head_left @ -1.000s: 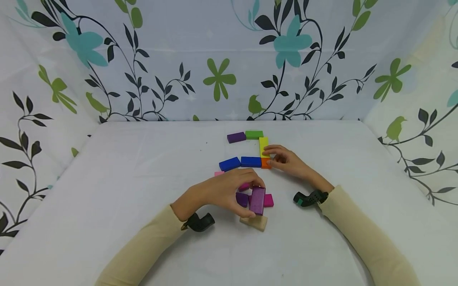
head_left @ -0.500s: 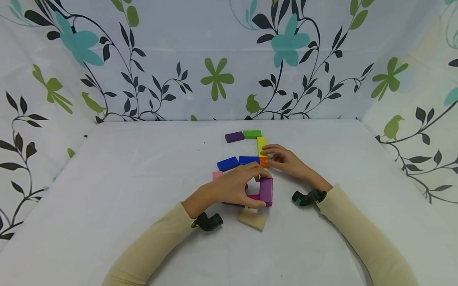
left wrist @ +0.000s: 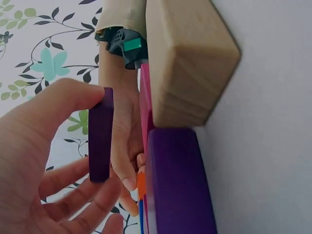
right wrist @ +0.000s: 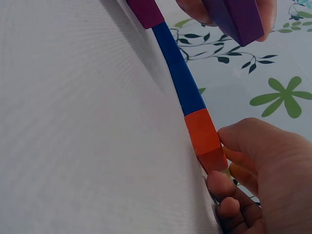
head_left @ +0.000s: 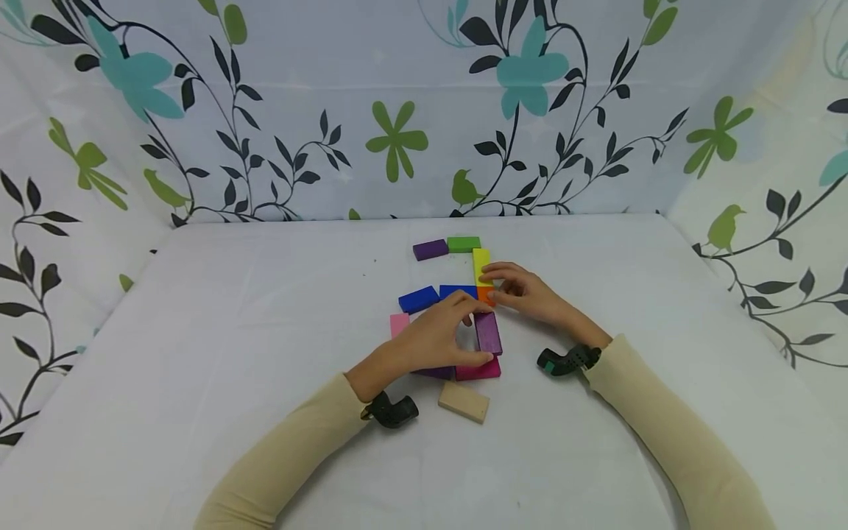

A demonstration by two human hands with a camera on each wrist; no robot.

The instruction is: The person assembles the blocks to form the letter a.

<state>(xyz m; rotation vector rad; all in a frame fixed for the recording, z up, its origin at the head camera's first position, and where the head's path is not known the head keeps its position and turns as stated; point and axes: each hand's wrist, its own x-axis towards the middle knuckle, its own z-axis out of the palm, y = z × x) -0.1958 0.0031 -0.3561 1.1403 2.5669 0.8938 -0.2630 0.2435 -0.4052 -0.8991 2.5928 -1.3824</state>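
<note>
My left hand (head_left: 429, 340) pinches a purple block (head_left: 489, 333) between thumb and fingertips. In the left wrist view this purple block (left wrist: 101, 139) hangs raised above the blocks on the table. My right hand (head_left: 528, 292) rests beside the orange block (head_left: 486, 297), its thumb touching it and its index finger over the yellow block (head_left: 481, 258). The right wrist view has the thumb against the orange block (right wrist: 201, 130), other fingers loosely bent by its end. A magenta block (head_left: 478, 369) and a dark purple block (head_left: 436, 372) lie below my left hand, which partly covers the latter.
Two blue blocks (head_left: 419, 299) lie left of the orange one, and a pink block (head_left: 399, 324) is partly hidden by the left hand. Farther back are a green block (head_left: 464, 244) and another purple block (head_left: 430, 249). A plain wooden block (head_left: 464, 402) lies nearest.
My left hand has carried the purple block right and away from me, from over the magenta block toward the orange one. My right hand stays by the orange and yellow blocks.
</note>
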